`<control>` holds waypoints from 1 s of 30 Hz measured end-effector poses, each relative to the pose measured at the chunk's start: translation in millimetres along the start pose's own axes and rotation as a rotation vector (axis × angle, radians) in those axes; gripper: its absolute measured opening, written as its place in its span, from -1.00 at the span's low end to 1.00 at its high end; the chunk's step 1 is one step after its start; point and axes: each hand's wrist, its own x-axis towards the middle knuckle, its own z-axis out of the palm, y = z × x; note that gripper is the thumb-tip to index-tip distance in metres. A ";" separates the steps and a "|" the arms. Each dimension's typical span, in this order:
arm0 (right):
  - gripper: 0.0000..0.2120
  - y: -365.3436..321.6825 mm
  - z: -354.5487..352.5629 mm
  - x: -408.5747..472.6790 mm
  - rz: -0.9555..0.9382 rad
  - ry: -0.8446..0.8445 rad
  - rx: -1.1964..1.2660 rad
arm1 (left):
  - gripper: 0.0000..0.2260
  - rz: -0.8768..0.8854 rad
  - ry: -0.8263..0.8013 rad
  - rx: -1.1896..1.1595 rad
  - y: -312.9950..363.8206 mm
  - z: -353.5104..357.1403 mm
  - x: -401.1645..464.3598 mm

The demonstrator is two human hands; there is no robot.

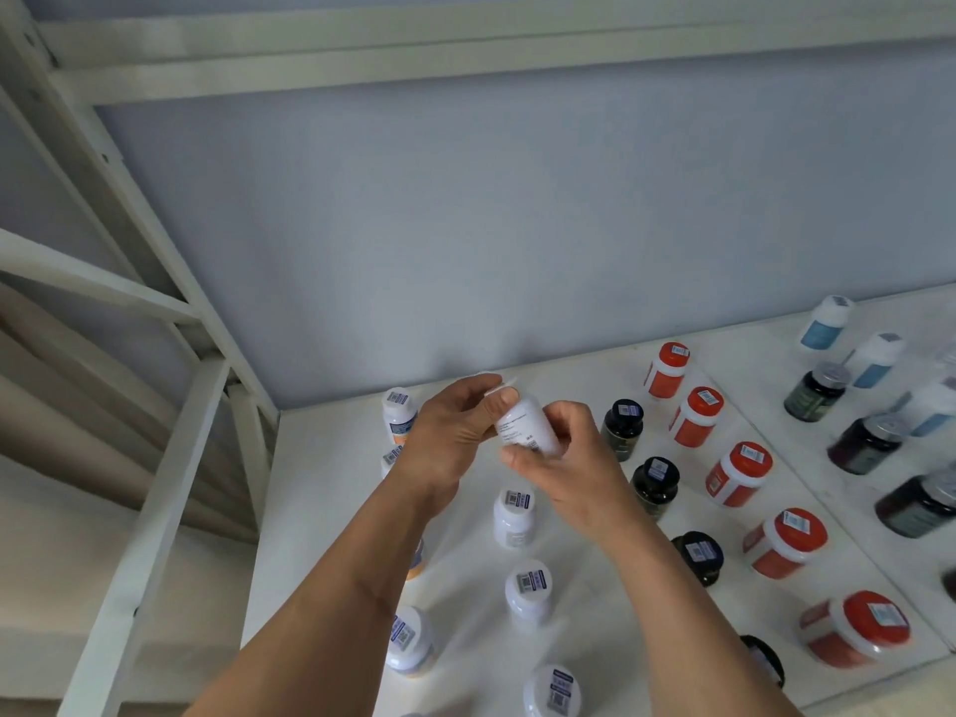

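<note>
Here, in the head view, a bottle [527, 424] is held tilted above the shelf [331, 483]. Its upper end is pinched by the left hand [455, 437], at 9 o'clock of it. Its lower end is clasped by the right hand [564, 473], at 4 o'clock. A black jar [623, 426] is seen near at 3 o'clock, and a standing bottle [514, 514] at 6 o'clock.

I count five red bottles [740, 481] on the right side and four black bottles [654, 486] next to them. Three plain white bottles [513, 517] stand in the middle, and I hold one more white bottle [525, 426] up. Four orange-striped bottles [399, 416] are on the left. At the far right are at least three blue bottles [826, 323] and three dark silver-lidded bottles [817, 390].
</note>
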 end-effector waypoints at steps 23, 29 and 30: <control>-0.38 53.5 18.1 82.2 0.165 -0.315 -0.051 | -0.77 0.491 0.349 1.431 -29.1 -11.5 37.2; -0.45 72.8 27.1 87.1 0.206 -0.356 -0.055 | -0.81 0.434 0.275 1.466 -42.9 -21.1 45.3; -0.45 75.7 27.9 86.2 0.215 -0.361 -0.044 | -0.82 0.421 0.269 1.462 -44.4 -21.6 46.2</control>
